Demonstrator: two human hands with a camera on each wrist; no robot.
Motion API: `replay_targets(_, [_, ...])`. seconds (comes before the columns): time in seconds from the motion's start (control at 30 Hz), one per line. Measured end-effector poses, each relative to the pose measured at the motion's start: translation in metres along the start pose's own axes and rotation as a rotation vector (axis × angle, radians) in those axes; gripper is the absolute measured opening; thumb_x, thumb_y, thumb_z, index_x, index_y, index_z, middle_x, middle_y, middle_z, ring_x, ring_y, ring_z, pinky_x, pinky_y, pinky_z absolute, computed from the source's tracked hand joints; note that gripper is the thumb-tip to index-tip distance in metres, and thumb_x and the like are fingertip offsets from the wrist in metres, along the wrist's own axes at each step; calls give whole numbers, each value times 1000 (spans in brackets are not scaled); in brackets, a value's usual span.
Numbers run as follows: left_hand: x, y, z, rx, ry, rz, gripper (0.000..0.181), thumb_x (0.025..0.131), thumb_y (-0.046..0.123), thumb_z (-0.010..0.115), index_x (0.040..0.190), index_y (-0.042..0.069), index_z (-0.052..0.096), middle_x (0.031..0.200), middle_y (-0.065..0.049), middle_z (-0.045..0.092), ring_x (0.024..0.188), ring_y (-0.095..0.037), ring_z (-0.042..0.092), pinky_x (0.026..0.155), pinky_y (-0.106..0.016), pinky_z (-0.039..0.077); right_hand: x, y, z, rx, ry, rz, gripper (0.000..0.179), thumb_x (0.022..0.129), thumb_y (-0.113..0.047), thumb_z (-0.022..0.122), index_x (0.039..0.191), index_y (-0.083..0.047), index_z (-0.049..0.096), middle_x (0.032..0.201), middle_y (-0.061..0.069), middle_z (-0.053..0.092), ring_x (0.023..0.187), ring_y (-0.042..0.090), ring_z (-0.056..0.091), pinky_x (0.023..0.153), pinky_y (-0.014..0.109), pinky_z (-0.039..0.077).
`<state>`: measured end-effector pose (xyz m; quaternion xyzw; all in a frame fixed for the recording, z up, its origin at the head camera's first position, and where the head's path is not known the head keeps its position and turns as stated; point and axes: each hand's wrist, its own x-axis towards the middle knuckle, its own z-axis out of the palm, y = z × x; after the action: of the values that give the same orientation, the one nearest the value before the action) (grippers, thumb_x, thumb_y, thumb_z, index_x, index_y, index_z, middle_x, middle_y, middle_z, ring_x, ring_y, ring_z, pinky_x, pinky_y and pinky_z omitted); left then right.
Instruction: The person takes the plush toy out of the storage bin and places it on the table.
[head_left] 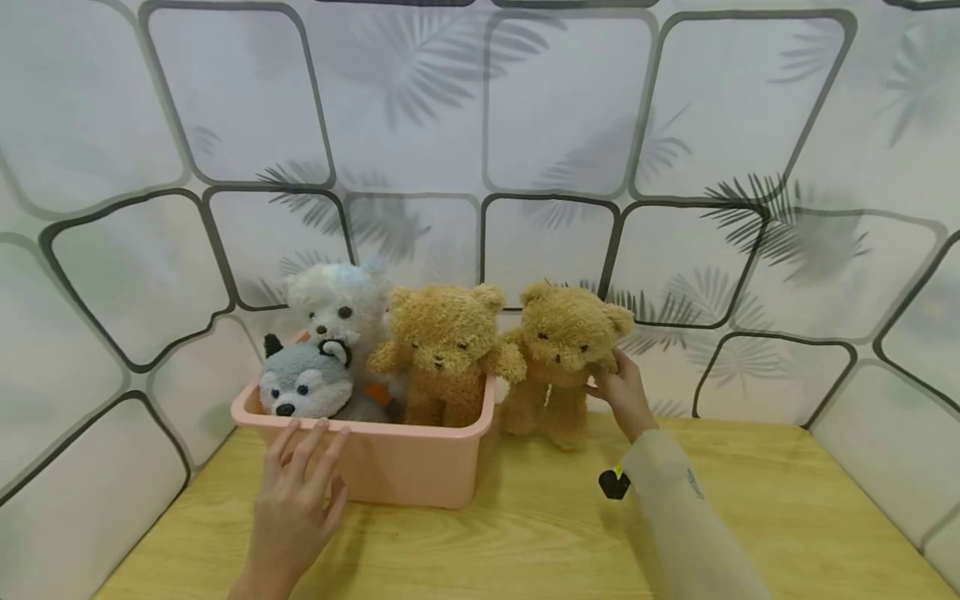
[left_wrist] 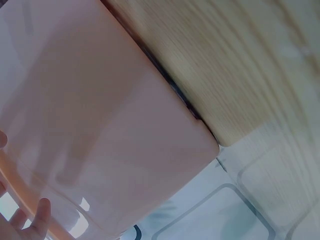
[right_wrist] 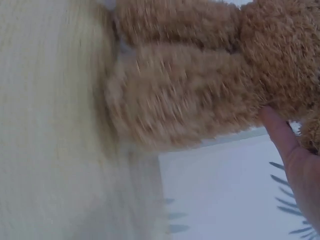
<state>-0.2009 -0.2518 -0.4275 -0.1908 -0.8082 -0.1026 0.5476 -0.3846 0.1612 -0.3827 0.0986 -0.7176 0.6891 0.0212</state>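
Observation:
A pink plastic bin (head_left: 408,467) stands on the table, its front wall large in the left wrist view. My left hand (head_left: 294,500) rests its fairly straight fingertips on the front rim, the thumb apart below. To the right of the bin, a tan teddy bear (head_left: 551,400) is upright, legs down. My right hand (head_left: 622,396) holds this bear at its side, under the arm; the far fingers are hidden behind it. In the right wrist view the thumb (right_wrist: 282,132) presses into the plush beside the bear's leg (right_wrist: 175,95).
Inside the bin sit a grey husky plush (head_left: 307,383), a fluffy white plush dog (head_left: 341,300) and a second tan teddy bear (head_left: 442,350). A small black tag (head_left: 614,484) hangs by the right sleeve. Patterned fabric walls (head_left: 420,125) enclose the wooden table (head_left: 525,550).

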Motion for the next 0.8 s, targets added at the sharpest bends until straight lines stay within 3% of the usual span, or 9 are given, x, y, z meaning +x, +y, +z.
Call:
replay_targets(0.17, [0,-1,-1,2,15,3,48,95,24,39,127,2,67,126,-27,61,121,-58,48,70,-57,52,6,4,2,-9,-3,-74,60,104,-4,45,160,-2,24,156,25,34,139,41,42,106,48,47])
replay_targets(0.4, [-2,1,4,-12,62,3,46,94,23,41,126,3,68,126,-26,63,119,-57,49,72,-57,51,3,16,2,56,49,-45,57,105,-3,43,159,-3,26,155,24,37,138,39,43,109,49,43])
replay_targets(0.6, [0,1,2,-14,58,2,47,94,24,40,126,3,68,126,-26,62,120,-57,49,73,-56,50,-1,7,-1,-23,75,-24,46,102,-1,47,146,5,36,150,30,41,135,43,46,109,52,43])
replay_targets(0.7, [1,1,1,-15,56,3,47,94,24,40,125,3,68,125,-26,62,120,-57,49,70,-56,51,-4,3,-5,-90,93,-32,43,100,0,51,141,4,40,145,29,47,120,31,59,102,46,50])
replay_targets(0.8, [2,1,0,-13,47,5,47,94,24,40,125,3,68,125,-26,63,119,-57,49,70,-57,52,-7,2,-7,-137,102,-41,41,98,-1,55,138,2,43,139,26,52,100,11,63,86,31,55])
